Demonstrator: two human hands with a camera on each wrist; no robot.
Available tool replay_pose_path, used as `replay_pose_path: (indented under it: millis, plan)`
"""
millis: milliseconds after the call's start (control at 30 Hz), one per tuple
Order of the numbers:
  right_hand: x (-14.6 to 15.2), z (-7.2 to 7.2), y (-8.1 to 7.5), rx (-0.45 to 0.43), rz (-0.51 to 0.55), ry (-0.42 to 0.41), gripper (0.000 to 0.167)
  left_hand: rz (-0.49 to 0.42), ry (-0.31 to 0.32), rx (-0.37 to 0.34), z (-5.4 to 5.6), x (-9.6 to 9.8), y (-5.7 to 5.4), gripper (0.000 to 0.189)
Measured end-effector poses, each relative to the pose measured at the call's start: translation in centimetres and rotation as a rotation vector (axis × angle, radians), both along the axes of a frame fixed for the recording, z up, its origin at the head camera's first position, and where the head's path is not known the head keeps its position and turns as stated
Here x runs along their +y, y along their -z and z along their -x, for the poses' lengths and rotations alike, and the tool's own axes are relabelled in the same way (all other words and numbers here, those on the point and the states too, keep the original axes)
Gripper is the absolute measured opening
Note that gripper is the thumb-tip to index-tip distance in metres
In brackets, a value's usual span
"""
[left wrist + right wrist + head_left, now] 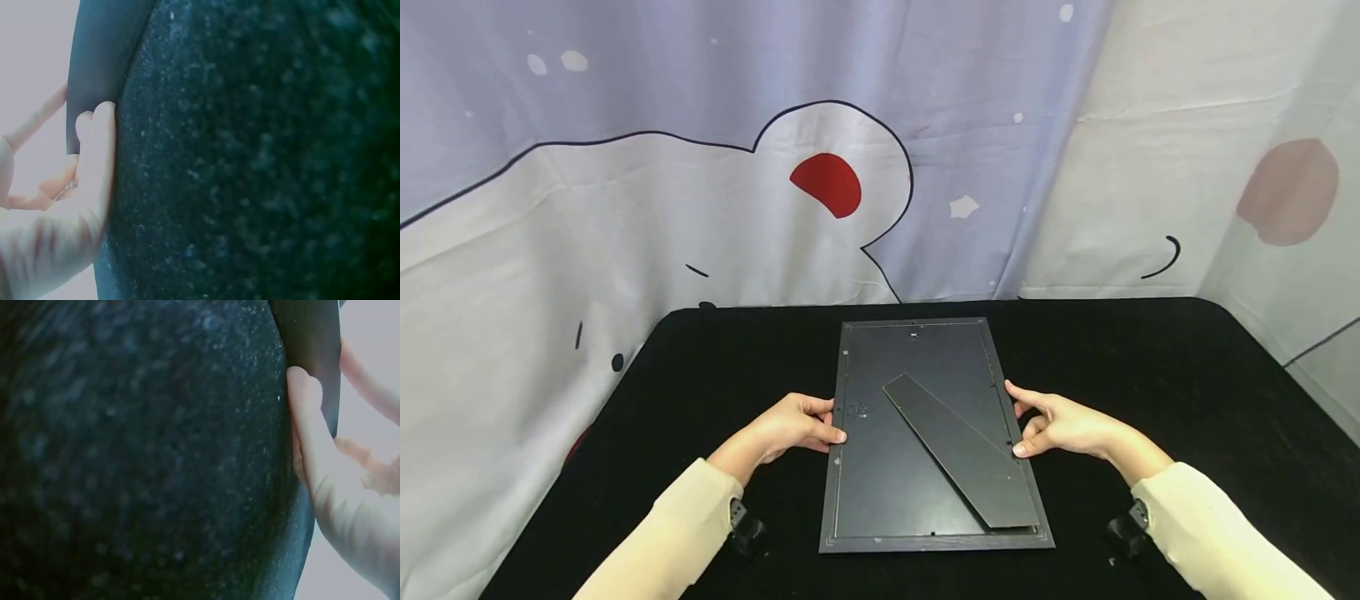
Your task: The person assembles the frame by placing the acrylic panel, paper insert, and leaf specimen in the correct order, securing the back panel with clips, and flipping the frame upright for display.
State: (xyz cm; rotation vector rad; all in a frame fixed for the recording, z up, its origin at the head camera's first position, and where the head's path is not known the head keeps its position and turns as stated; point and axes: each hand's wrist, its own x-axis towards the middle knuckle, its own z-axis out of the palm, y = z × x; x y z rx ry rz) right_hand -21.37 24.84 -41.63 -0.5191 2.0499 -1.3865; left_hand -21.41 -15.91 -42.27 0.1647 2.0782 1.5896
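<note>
A dark grey picture frame (pixel 876 492) shows its back in the head view, with a long tapered easel leg (pixel 962 450) slanting across it. My left hand (pixel 793 429) grips the left edge near mid-height, thumb over the back and other fingers at the side. On the opposite edge my right hand (pixel 1063 427) pinches the frame, its index finger stretched along the side. Both wrist views catch the frame's side, with fingers of the left hand (pixel 87 181) and right hand (pixel 325 456) against it. The picture side is hidden.
Black cloth (pixel 737 350) covers the table under the frame. Behind and at both sides hangs a pale curtain (pixel 970 150) with printed shapes. Small black devices (pixel 747 527) are strapped at the wrists, over cream sleeves.
</note>
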Motion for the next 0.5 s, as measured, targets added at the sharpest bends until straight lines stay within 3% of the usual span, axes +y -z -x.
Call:
replay_pose_path:
  millis: [500]
  plan:
    - [-0.36, -0.01, -0.53, 0.017, -0.040, 0.018, 0.108, 0.022, -0.035, -0.024, 0.29, 0.53, -0.14, 0.049]
